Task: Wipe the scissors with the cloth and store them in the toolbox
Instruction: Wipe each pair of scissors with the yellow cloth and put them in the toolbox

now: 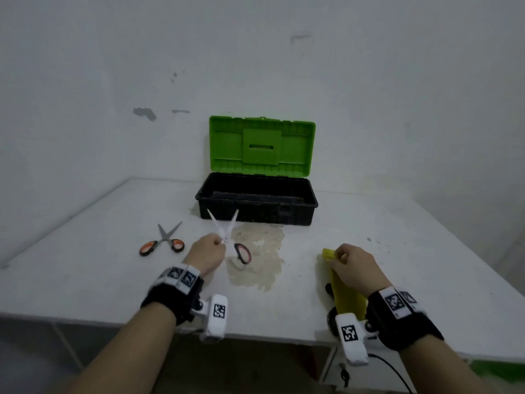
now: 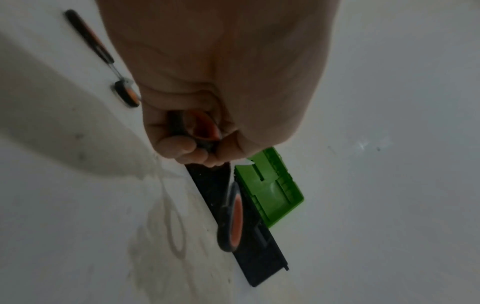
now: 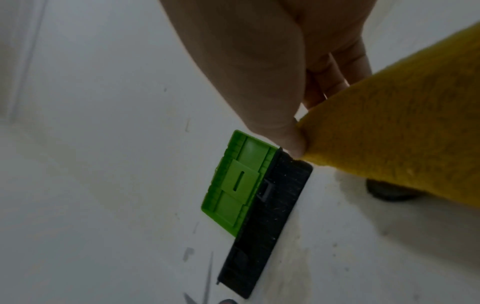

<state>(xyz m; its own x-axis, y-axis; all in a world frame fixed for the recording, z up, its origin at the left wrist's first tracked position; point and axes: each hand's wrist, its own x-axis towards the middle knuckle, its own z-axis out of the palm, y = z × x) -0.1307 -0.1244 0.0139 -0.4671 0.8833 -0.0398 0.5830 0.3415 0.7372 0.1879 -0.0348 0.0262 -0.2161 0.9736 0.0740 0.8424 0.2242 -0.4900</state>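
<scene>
Left hand grips open scissors near toolbox; blade tips seemingly clear.

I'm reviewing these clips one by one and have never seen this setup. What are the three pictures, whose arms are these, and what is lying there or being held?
No machine here: a person works with bare hands, wearing black wristbands that carry small cameras. The wide picture comes from a camera on the head; the other two look along each hand from the wrists.

On the white table stands a toolbox, black with its green lid up. A second pair of scissors lies at the left.

The left hand grips one handle of the open scissors, blades pointing toward the toolbox; the left wrist picture shows the fingers curled round that handle. The right hand pinches the yellow cloth, seen close in the right wrist picture.
</scene>
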